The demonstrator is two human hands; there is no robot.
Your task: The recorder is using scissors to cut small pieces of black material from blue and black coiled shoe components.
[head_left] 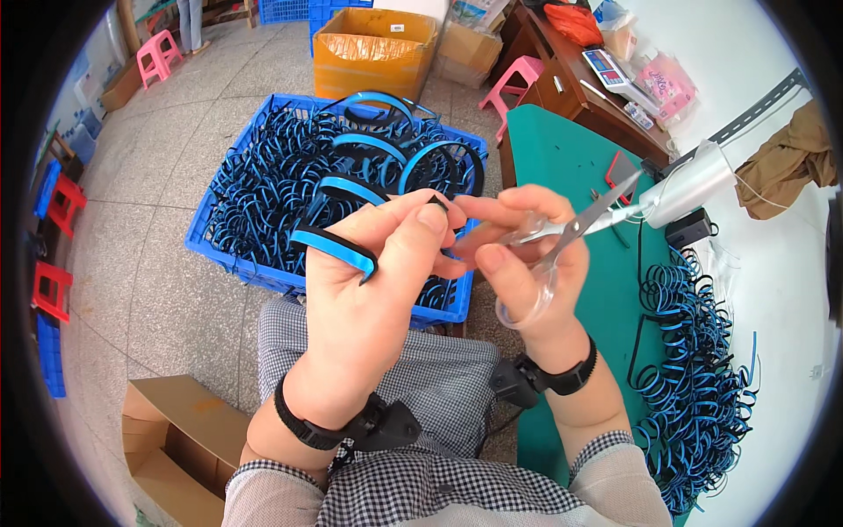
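Left hand point(373, 263), grip narrow, pinches the end of a blue-and-black coiled strip point(338, 247), held above the blue crate point(250, 269) of similar coils. Right hand point(522, 290), grip holding clear-handled scissors point(590, 220), beside it. More coils point(689, 386) over there, between green table point(562, 162) and wall point(773, 334).

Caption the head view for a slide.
Left hand pinches a coiled blue-black strip near a blue crate of coils; right hand holds scissors.
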